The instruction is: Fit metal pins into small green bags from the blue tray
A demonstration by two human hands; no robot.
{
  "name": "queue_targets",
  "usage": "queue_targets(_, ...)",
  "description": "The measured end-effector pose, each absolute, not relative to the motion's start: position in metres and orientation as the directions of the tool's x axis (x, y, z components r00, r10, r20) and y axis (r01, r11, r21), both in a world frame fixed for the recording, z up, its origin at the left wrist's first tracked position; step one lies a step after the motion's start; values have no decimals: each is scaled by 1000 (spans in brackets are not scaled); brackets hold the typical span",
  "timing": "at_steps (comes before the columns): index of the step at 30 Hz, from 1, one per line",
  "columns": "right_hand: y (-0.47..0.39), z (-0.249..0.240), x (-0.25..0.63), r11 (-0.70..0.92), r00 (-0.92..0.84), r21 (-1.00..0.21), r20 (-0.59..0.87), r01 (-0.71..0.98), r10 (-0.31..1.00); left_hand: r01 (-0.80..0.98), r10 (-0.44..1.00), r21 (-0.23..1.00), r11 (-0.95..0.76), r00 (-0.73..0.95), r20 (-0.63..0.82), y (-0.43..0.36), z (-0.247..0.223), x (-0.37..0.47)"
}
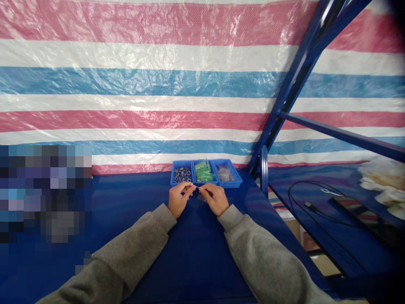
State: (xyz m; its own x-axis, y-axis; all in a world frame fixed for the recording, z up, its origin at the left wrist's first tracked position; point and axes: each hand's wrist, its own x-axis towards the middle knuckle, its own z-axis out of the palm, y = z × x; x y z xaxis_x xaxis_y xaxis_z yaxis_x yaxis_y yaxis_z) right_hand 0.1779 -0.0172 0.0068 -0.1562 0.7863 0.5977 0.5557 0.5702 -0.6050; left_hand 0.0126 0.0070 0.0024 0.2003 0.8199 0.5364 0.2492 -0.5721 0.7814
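Two bare hands at work over a blue surface point(196, 261), viewed from the head. The left hand point(179, 200) and the right hand point(217, 197) faced each other near the middle of the surface, just in front of three blue bins. The fingertips of each were drawn together in a pinch on a small thin piece point(197, 187), which lay between the two hands; its exact form was too small to make out. Grey sleeves point(133, 245) covered both forearms.

The bins stood side by side. The left bin point(182, 164) held many short metallic pieces point(182, 174); the middle bin point(196, 162), green packets point(204, 171); the right bin point(232, 184), translucent pieces point(225, 173).

Behind the surface hung a sheet point(158, 84) striped red, white and blue. At right, a blue metal frame point(289, 90) rose obliquely, and beyond it a second surface point(284, 181) carried a black cable point(311, 207) and a pale bundle point(382, 177). The area at far left was pixelated and could not be read.
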Motion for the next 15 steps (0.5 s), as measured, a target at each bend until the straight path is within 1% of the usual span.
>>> queue_targets(4, -17, 5, 177, 570, -191, -594, 579, 567, 793, 224, 807, 777, -588, 216, 549, 5, 4, 13)
queue_targets(10, -17, 7, 177, 567, -166, -592, 594, 572, 787, 229, 837, 805, -547, 182, 517, 7, 4, 13)
queue_targets(15, -16, 6, 177, 581, -203, -580, 587, 571, 784, 221, 831, 802, -555, 192, 522, 9, 1, 13)
